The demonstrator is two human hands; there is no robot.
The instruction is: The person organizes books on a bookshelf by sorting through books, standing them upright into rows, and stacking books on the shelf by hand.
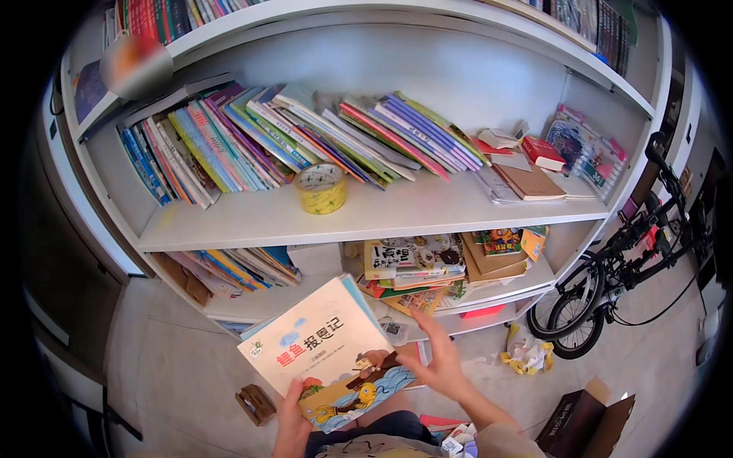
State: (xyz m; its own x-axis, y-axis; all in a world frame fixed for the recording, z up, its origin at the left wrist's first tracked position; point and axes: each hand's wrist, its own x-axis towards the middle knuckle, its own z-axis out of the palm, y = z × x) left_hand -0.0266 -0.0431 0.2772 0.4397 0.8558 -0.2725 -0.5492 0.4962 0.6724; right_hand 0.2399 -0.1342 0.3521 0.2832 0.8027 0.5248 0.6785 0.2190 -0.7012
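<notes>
My left hand grips a stack of thin picture books by the lower left edge, thumb on the front cover. The top picture book has a cream cover with Chinese lettering, an orange fish and blue waves. Another cover in blue peeks out behind it. My right hand is at the books' right edge with its fingers stretched out and apart; its thumb side is close to the cover, and I cannot tell whether it touches.
A white bookshelf holds leaning books, a yellow tape roll and stacked books. To the right stand a folding bike, a crumpled plastic bag and an open cardboard box. A small brown box lies on the floor.
</notes>
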